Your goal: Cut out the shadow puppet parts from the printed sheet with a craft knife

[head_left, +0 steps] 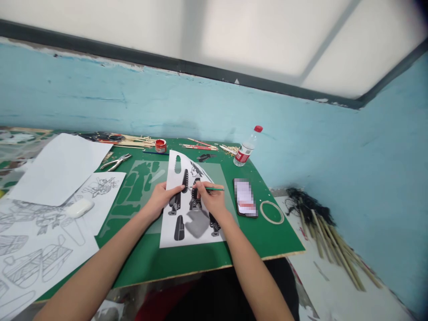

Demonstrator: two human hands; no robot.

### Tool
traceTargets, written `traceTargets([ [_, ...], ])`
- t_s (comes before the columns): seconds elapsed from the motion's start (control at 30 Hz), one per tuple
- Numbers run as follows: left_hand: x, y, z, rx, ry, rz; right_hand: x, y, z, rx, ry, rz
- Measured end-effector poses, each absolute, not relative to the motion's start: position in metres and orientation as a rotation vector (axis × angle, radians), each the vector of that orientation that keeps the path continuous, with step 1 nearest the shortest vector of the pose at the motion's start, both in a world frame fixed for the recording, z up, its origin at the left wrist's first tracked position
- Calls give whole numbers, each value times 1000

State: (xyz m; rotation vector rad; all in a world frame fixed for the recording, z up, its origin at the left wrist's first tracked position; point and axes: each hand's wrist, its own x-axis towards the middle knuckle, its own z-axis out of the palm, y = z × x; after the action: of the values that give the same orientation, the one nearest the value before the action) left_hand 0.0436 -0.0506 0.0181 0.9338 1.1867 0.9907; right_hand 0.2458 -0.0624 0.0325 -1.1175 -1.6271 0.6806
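A white paper sheet [169, 234] printed with black and grey figure parts lies on the green table, its upper edge curling up. My left hand [158, 200] grips the sheet's left side, with the thumb stretched over the print beside a long black toothed shape [185, 177]. The other fingers are mostly hidden. My right hand [212, 203] is closed around a green pencil [214, 189], its tip end low over the middle of the print. Partly under the sheet lies a translucent sheet with cut-out shapes [125, 203].
To the right are a phone [245, 198], a roll of tape [272, 212] and a bottle with a red cap [246, 148]. Behind stand a red paint jar [161, 146] and sticks. Pliers [116, 162], drawings [43, 254] and a white mouse [80, 207] are at left.
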Motion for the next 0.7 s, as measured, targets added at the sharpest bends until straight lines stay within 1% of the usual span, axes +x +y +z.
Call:
traceTargets([
  [0.17, 42, -49, 15, 914, 1190, 998, 245, -59, 30, -1095, -1550, 721],
  [0.47, 44, -53, 27, 841, 1135, 978, 242, -55, 30, -1070, -1401, 856],
  [0.7, 43, -53, 26, 808, 1083, 966, 241, -55, 30, -1053, -1382, 913],
])
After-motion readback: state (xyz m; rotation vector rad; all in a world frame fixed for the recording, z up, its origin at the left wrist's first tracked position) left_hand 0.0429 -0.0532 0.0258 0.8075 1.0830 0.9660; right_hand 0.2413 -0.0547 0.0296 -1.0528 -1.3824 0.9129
